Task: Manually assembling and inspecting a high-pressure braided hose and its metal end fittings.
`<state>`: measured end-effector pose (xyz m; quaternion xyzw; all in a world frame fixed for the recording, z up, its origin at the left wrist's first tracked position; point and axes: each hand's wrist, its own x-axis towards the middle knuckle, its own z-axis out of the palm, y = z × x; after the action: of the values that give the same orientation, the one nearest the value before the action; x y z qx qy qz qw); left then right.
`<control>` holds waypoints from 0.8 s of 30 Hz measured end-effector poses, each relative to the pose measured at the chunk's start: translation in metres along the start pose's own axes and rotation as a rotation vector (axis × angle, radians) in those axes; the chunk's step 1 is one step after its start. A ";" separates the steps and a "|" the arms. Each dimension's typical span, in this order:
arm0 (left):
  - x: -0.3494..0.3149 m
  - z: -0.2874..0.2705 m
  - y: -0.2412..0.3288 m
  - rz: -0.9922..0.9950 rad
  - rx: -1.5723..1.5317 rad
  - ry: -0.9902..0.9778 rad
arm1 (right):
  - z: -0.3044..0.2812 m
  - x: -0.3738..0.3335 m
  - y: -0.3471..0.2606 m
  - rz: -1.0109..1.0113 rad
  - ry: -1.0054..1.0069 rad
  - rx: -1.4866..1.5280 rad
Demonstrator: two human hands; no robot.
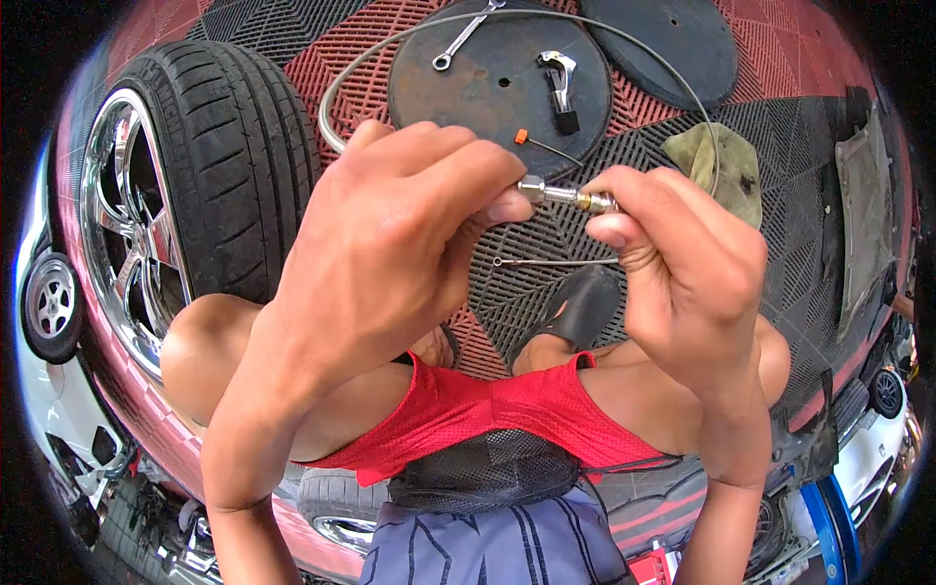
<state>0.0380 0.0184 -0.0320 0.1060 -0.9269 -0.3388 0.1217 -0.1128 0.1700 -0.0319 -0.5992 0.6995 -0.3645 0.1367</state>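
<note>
I watch the left hand [409, 219] and right hand [687, 253] pinch opposite ends of a metal fitting [563, 195], fingers closed, above the floor mat [801, 185]. A hose [327, 100] arcs beyond, across the round plate [429, 102]; the tire [229, 146] bounds the left side.

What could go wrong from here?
The metal fitting is pinched between the fingertips of the left hand and right hand; a slip might drop it onto the slotted floor tiles, where small parts could lodge. The braided hose arcs loosely beyond the hands, so it might swing and knock the combination wrench off the round black plate.
</note>
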 end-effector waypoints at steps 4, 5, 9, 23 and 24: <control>0.000 -0.001 0.000 0.055 0.053 -0.042 | -0.005 -0.003 0.006 0.138 -0.110 0.222; 0.000 -0.002 0.000 0.057 0.051 -0.043 | -0.005 -0.003 0.007 0.141 -0.109 0.221; -0.001 -0.003 -0.001 0.089 0.124 -0.100 | -0.011 -0.001 0.004 0.433 -0.277 0.462; -0.006 0.002 0.000 0.038 0.039 -0.069 | 0.015 -0.007 0.013 -0.183 0.028 -0.022; -0.007 0.003 0.000 0.029 0.022 -0.056 | 0.016 -0.007 0.013 -0.196 0.046 -0.034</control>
<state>0.0437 0.0219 -0.0351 0.0841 -0.9351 -0.3297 0.0993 -0.1111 0.1714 -0.0535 -0.6585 0.6465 -0.3781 0.0741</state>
